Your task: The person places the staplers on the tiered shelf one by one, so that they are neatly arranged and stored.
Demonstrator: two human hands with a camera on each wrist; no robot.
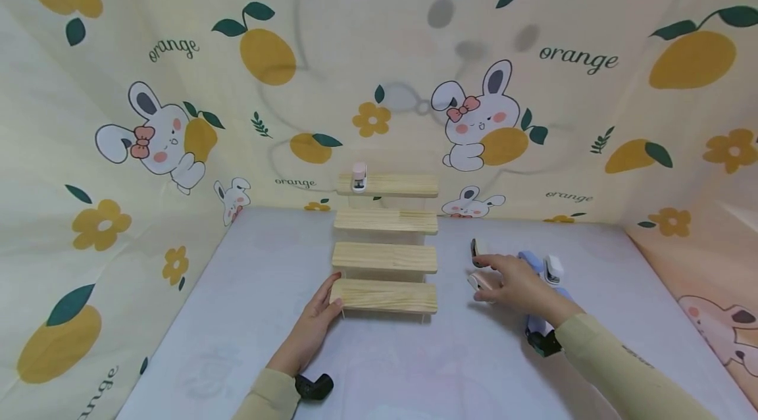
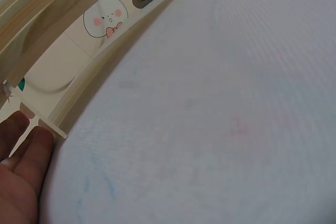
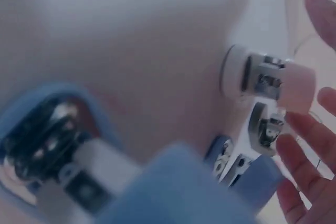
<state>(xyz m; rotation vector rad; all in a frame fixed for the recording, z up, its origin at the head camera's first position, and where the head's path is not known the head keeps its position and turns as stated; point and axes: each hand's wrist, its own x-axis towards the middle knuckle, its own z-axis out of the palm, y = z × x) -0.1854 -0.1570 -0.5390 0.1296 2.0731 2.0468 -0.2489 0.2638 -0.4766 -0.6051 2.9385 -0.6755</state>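
A tiered stand with several light wooden shelves (image 1: 383, 296) stands mid-table. My left hand (image 1: 312, 321) rests against the left end of its lowest shelf; in the left wrist view the fingers (image 2: 37, 153) lie nearly straight beside the clear side support. My right hand (image 1: 524, 285) reaches over small staplers, thumb and fingers spread. Between them lies a pink-and-white stapler (image 3: 296, 85), with no clear contact. A dark-and-cream stapler (image 1: 476, 250) lies just beyond, near the fingertips. Another pink-and-white stapler (image 1: 358, 178) stands at the left of the top shelf.
Right of the hand lie a white stapler (image 1: 553, 268) and blue ones (image 1: 530, 261), partly hidden by the right forearm. A large blue-and-white stapler (image 3: 173, 192) looms blurred in the right wrist view. A printed cloth wall (image 1: 379, 45) rises behind the table.
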